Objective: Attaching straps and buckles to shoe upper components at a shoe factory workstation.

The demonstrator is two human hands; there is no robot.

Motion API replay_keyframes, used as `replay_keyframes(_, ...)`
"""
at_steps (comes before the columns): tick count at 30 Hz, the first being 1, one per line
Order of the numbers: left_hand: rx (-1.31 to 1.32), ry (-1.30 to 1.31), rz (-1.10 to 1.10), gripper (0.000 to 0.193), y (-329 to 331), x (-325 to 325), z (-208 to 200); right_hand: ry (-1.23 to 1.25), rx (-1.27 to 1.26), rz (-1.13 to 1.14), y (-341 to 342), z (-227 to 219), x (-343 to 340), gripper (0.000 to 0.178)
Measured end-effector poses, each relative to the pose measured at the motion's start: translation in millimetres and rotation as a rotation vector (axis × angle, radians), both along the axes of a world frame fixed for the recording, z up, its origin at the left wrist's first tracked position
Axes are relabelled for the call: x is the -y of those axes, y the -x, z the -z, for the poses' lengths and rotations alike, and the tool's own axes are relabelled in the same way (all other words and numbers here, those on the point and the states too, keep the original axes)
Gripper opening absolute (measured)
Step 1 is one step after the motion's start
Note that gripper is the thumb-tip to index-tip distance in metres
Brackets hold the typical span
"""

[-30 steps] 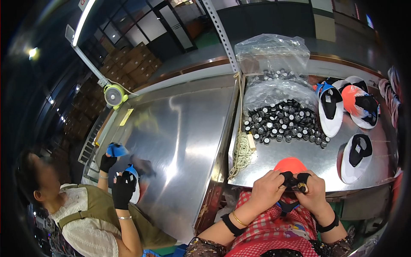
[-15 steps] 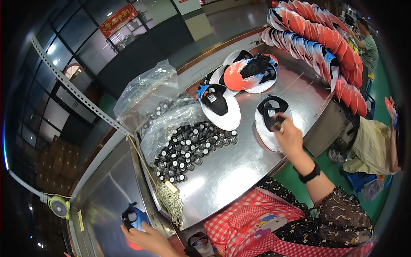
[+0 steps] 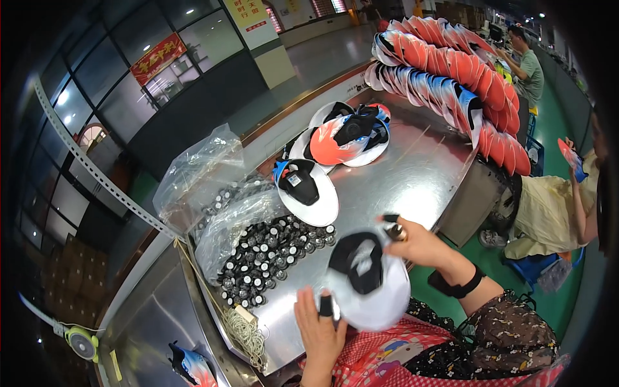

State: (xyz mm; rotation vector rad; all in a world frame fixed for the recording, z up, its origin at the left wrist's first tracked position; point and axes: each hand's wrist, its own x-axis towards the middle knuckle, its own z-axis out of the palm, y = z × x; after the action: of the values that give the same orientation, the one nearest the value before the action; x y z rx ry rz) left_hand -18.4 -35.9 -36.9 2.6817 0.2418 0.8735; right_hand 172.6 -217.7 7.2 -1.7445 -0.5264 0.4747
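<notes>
A white sun cap [image 3: 393, 293] with a black inner panel, blurred, lies between my hands at the front of the steel table [image 3: 361, 213]. At its left edge my left hand [image 3: 319, 329] has its fingers stretched and apart, a black sleeve on one finger; the thumb is beside the brim. My right hand [image 3: 419, 245], by the cap's upper right edge, closes on a small dark cylindrical piece [image 3: 397, 232]. A black sleeve covers its fingertip. A blue, white and red cap [image 3: 193, 366] lies on the lower surface at left.
Small round black pieces with white centres [image 3: 271, 255] heap beside clear plastic bags [image 3: 235, 213]. Several caps [image 3: 338, 142] are piled beyond, with long rows of red and blue caps [image 3: 445, 64] at the far right. String [image 3: 244, 335] hangs near the corner. Another person [image 3: 561, 206] sits at right.
My left hand has let go of the coloured cap and moved right to the white cap. The white cap has come nearer to me, with my right hand beside it. The view has shifted.
</notes>
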Motion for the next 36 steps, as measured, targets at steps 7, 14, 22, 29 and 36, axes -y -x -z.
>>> replay_keyframes(7, -0.027, 1.329, 0.061, 0.021, 10, -3, 26, -0.257, -0.091, -0.049, 26, 18, -29, 0.031)
replay_keyframes(14, -0.028, 1.820, -0.064, 0.029, 4, -37, 44, 0.136, 0.957, -0.711, 66, 38, -76, 0.016)
replay_keyframes(22, -0.282, 0.247, -0.612, 0.029, -13, -102, 16, 0.102, 0.939, -0.590, 66, 24, -95, 0.015)
replay_keyframes(29, -0.382, -0.005, -0.596, 0.016, -26, -122, 28, -0.098, 0.724, -0.410, 72, 27, -94, 0.019)
replay_keyframes(36, -0.427, -0.071, -0.557, 0.021, -16, -127, 29, -0.222, 0.580, -0.330, 75, 21, -100, 0.015)
